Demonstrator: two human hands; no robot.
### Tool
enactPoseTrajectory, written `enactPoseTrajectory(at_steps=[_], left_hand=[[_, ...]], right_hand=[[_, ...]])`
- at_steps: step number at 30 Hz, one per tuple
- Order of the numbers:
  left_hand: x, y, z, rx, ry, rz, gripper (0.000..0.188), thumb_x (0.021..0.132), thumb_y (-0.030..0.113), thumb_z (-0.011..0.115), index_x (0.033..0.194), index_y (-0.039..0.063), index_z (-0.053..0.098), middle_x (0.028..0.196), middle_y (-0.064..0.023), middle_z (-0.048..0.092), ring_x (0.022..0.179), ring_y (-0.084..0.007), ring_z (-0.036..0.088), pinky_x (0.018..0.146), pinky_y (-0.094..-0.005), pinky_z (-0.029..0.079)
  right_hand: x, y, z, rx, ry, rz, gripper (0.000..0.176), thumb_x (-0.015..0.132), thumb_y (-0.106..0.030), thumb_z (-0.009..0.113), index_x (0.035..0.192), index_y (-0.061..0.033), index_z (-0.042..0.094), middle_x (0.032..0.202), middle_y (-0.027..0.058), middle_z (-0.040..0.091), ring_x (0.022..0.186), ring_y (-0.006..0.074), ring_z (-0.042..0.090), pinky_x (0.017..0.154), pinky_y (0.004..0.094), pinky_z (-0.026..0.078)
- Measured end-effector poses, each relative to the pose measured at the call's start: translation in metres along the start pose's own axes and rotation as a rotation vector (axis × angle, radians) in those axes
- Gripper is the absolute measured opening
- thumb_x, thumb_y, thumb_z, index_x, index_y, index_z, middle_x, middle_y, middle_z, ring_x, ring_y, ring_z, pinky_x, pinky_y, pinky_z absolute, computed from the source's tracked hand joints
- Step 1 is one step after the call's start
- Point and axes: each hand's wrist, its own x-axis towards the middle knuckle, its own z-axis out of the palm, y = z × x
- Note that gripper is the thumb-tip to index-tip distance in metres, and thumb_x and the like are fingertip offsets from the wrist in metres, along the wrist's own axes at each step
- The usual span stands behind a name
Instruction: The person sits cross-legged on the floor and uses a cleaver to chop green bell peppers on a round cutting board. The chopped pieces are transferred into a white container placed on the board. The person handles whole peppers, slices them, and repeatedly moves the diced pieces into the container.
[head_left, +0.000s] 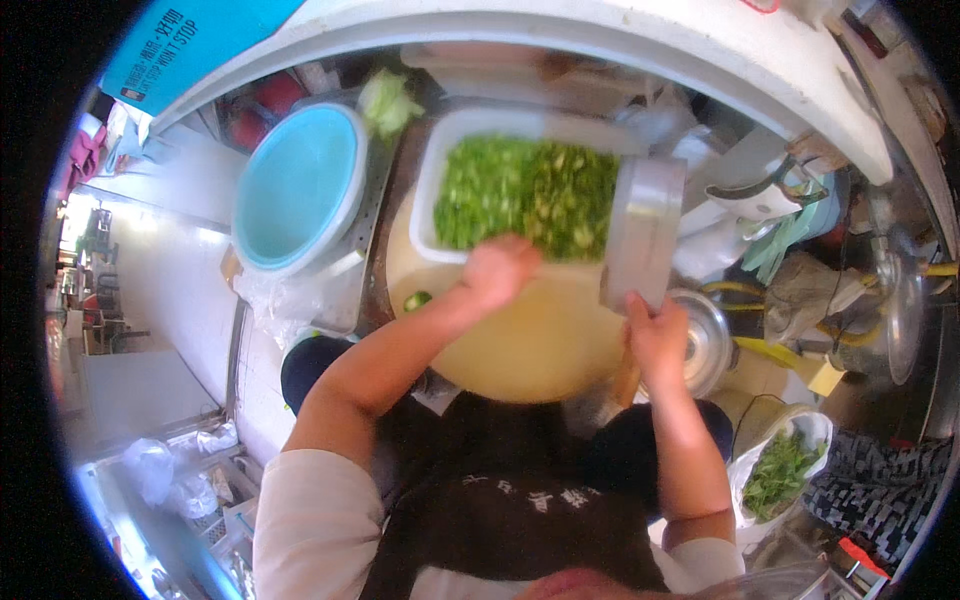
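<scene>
My right hand (661, 334) grips a cleaver by its handle, with the wooden end (627, 379) showing below the fingers. Its broad metal blade (646, 229) stands up beside the right end of a white plastic tub. Chopped greens (491, 187) fill the tub (424, 214), bright green on the left and darker on the right. At the tub's near rim is my left hand (504, 271), blurred and curled; whether anything is in its fingers is hidden. Both hands are above a round cutting board (525, 345). A small green vegetable piece (417, 301) lies on the board's left side.
Left of the board stands a light-blue basin (296, 187), with a pale leafy vegetable (390, 103) behind it. A round metal lid (694, 345) is close to my right wrist. A white bag of leafy greens (784, 472) sits at lower right.
</scene>
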Motion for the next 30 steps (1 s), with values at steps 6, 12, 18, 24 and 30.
enactPoseTrajectory(at_steps=[6, 12, 18, 24, 30], left_hand=[[0.02, -0.017, -0.004, 0.087, -0.33, -0.229, 0.01, 0.072, 0.019, 0.061, 0.075, 0.01, 0.06, 0.079, -0.0083, 0.059, 0.078, -0.0275, 0.06, 0.062, -0.0416, 0.051], [0.021, -0.029, -0.014, 0.055, -0.348, -0.238, 0.017, 0.07, 0.02, 0.067, 0.078, 0.007, 0.059, 0.085, -0.0106, 0.058, 0.083, -0.03, 0.057, 0.07, -0.0431, 0.05], [-0.007, 0.009, -0.033, -0.113, 0.132, -0.416, 0.023, 0.068, 0.008, 0.071, 0.088, 0.003, 0.06, 0.095, -0.0148, 0.058, 0.092, -0.0339, 0.055, 0.08, -0.042, 0.047], [-0.125, 0.031, -0.061, 0.257, 0.02, -0.984, 0.049, 0.072, 0.007, 0.07, 0.117, 0.002, 0.052, 0.114, -0.0217, 0.053, 0.106, -0.0387, 0.05, 0.093, -0.0449, 0.041], [-0.101, 0.057, -0.036, -0.165, -0.054, -0.756, 0.06, 0.068, 0.009, 0.074, 0.122, 0.001, 0.05, 0.121, -0.0241, 0.048, 0.11, -0.0418, 0.045, 0.094, -0.0476, 0.039]], right_hand=[[0.001, -0.006, -0.003, -0.022, 0.025, -0.011, 0.024, 0.089, -0.018, 0.058, 0.08, 0.0045, 0.06, 0.052, 0.0076, 0.056, 0.044, 0.0139, 0.054, 0.043, 0.0297, 0.041], [-0.003, -0.001, -0.007, 0.033, 0.064, -0.01, 0.024, 0.088, -0.018, 0.059, 0.083, 0.0052, 0.06, 0.054, 0.0077, 0.057, 0.043, 0.0135, 0.054, 0.043, 0.0291, 0.041], [-0.012, 0.006, -0.018, 0.094, 0.083, 0.022, 0.023, 0.089, -0.016, 0.059, 0.084, 0.0056, 0.06, 0.054, 0.0061, 0.056, 0.043, 0.0125, 0.053, 0.041, 0.0276, 0.04], [-0.021, 0.011, -0.029, 0.071, 0.068, 0.04, 0.022, 0.09, -0.016, 0.058, 0.084, 0.0052, 0.061, 0.053, 0.0051, 0.055, 0.041, 0.0123, 0.051, 0.04, 0.0271, 0.039], [-0.034, 0.012, -0.022, -0.013, 0.026, 0.068, 0.022, 0.089, -0.016, 0.059, 0.086, 0.0054, 0.061, 0.055, 0.0057, 0.056, 0.042, 0.0123, 0.053, 0.041, 0.0271, 0.04]])
